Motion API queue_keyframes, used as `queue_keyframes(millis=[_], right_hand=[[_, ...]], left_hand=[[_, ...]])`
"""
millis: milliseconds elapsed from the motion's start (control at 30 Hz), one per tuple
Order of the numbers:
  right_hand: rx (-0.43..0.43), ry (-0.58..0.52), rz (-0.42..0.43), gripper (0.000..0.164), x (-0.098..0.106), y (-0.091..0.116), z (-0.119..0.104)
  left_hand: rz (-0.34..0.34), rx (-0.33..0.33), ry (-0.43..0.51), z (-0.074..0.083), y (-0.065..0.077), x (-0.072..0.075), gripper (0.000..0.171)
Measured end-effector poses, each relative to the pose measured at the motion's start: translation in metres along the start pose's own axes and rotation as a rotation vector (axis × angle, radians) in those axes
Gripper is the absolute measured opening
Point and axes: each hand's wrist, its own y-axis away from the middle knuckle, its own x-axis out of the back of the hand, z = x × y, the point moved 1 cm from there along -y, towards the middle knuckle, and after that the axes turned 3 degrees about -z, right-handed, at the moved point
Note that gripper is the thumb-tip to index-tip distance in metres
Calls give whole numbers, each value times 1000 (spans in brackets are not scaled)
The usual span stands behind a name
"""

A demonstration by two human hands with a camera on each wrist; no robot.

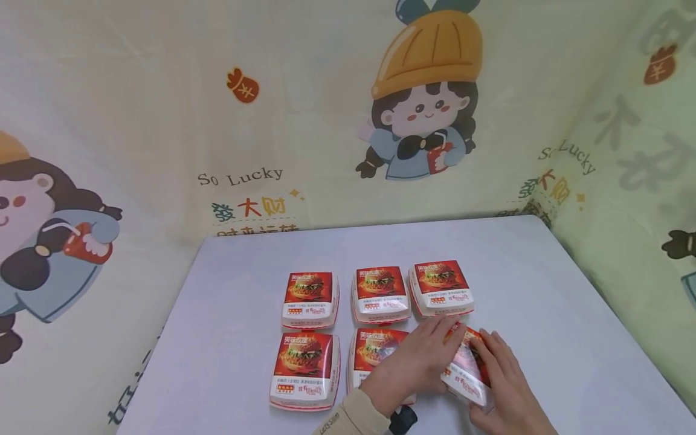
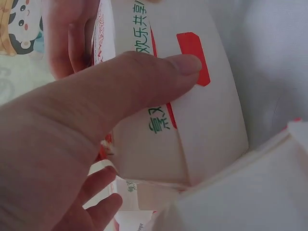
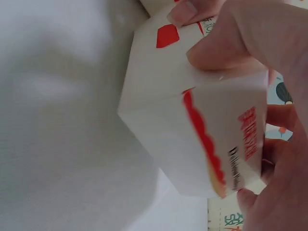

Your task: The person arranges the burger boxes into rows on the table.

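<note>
Both hands are on one white-and-red burger box (image 1: 466,370) at the lower right of the group, turned askew on the table. My left hand (image 1: 414,361) holds it from the left; in the left wrist view its thumb (image 2: 144,79) presses the white side by a red tab, fingers bent past the lid. My right hand (image 1: 510,383) grips the opposite side, thumb on the white wall of the box (image 3: 163,115) and fingers around the lid. Under my left forearm, a second burger box (image 1: 370,350) is partly covered. The box's underside is hidden.
Behind stand three matching boxes: left (image 1: 307,299), middle (image 1: 379,294) and right (image 1: 441,288). Another box (image 1: 304,370) sits at the front left. The white table (image 1: 228,338) meets a printed cloth backdrop (image 1: 321,121) at its back and sides.
</note>
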Motion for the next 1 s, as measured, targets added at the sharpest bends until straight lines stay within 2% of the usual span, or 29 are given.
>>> queue_keyframes(millis=[133,333,467,667,1000], right_hand=[[-36,16,-30,112,0,0,0],[48,94,47,112,0,-3,4],[31,138,29,118,-1,-3,5],[-24,168,-14,120,-2,-1,3],[-24,152,-28,127,-1,-3,2]], left_hand=[[37,4,-28,2,-2,-2,108],[99,35,-67,10,-3,-4,105],[159,54,-94,14,-1,-7,104],[172,100,-73,17,0,-8,105],[189,148,-70,21,2,-11,105]])
